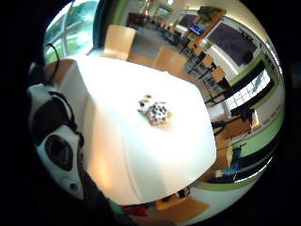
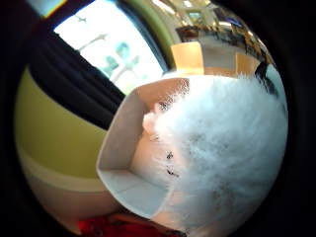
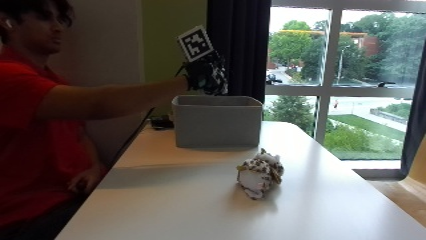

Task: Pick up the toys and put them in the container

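One toy (image 3: 260,175) lies outside the container (image 3: 217,121); contents hidden.

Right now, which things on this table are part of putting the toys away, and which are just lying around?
Part of the job:
- grey container
- spotted plush toy lying on the white table
- white fluffy toy, close to the palm over the container
- gloved right hand, above the container

Just lying around:
- small dark object beside the container
- wooden chairs beyond the table
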